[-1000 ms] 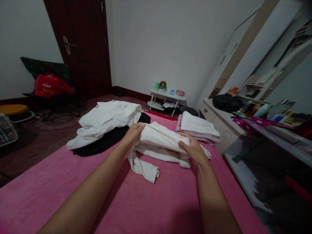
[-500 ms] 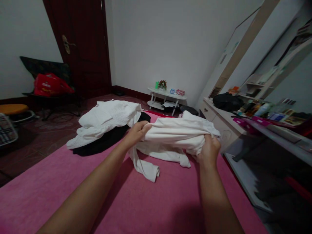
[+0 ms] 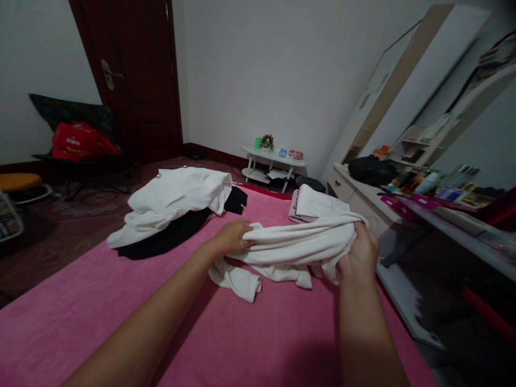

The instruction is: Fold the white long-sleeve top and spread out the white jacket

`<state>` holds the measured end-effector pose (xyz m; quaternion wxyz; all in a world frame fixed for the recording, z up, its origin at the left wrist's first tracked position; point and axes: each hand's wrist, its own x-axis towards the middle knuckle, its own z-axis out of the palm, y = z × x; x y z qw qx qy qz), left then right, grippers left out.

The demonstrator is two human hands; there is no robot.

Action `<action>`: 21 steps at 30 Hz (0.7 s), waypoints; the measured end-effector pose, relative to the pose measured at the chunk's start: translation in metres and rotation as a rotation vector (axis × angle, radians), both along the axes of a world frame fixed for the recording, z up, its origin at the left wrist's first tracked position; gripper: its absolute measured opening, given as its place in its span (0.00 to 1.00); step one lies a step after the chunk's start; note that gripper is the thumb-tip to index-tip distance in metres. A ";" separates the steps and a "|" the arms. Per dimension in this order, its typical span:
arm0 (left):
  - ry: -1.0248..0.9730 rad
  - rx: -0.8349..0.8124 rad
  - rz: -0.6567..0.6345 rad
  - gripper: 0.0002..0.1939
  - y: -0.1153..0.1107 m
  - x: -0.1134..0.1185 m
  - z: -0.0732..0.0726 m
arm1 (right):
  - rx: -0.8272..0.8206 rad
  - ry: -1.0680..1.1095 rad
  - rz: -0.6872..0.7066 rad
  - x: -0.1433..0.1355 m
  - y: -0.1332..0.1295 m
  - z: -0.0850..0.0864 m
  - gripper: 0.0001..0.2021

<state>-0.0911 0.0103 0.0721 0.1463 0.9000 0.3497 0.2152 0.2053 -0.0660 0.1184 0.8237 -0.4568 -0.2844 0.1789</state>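
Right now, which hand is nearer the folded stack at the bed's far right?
Right. The right hand grips the white garment just in front of the folded stack; the left hand holds the garment's other end, farther left.

Bed (image 3: 121, 301): pink cover lying bare on the near side of the white garment (image 3: 290, 247) | beyond it: heap of white and black clothes (image 3: 173, 207) sitting to its left, folded stack (image 3: 312, 207) crowding its right | dresser (image 3: 363, 199) standing just beside the bed's right edge
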 end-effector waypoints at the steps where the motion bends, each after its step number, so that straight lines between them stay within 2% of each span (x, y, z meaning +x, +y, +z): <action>1: 0.017 -0.054 -0.065 0.20 0.001 -0.002 -0.006 | -0.048 0.030 0.007 -0.003 0.002 -0.005 0.18; 3: 0.045 -0.095 -0.158 0.31 0.002 -0.004 -0.015 | -0.226 -0.004 0.080 -0.008 0.004 -0.018 0.19; 4: 0.058 -0.084 -0.173 0.37 0.002 -0.005 -0.018 | -0.337 -0.091 0.150 -0.009 0.005 -0.024 0.20; 7: 0.103 -0.041 -0.114 0.48 -0.001 -0.005 -0.023 | -0.635 -0.504 0.358 -0.013 0.003 -0.043 0.24; 9: 0.134 -0.021 -0.069 0.44 -0.003 -0.002 -0.022 | -0.734 -0.754 0.437 -0.017 0.002 -0.052 0.26; 11: 0.155 0.004 -0.024 0.36 -0.004 0.004 -0.019 | -0.780 -0.920 0.458 -0.021 0.003 -0.058 0.29; 14: 0.161 0.032 0.051 0.24 -0.008 0.015 -0.014 | -0.841 -1.027 0.458 -0.026 0.004 -0.063 0.32; 16: 0.141 0.019 0.105 0.18 -0.011 0.019 -0.007 | -0.861 -1.025 0.471 -0.029 0.002 -0.058 0.30; 18: 0.126 -0.150 0.084 0.15 -0.017 0.015 0.003 | -0.858 -0.985 0.598 -0.033 -0.006 -0.045 0.23; 21: 0.033 -0.773 -0.184 0.14 -0.033 -0.002 0.027 | -0.833 -0.857 1.022 -0.042 -0.028 -0.008 0.14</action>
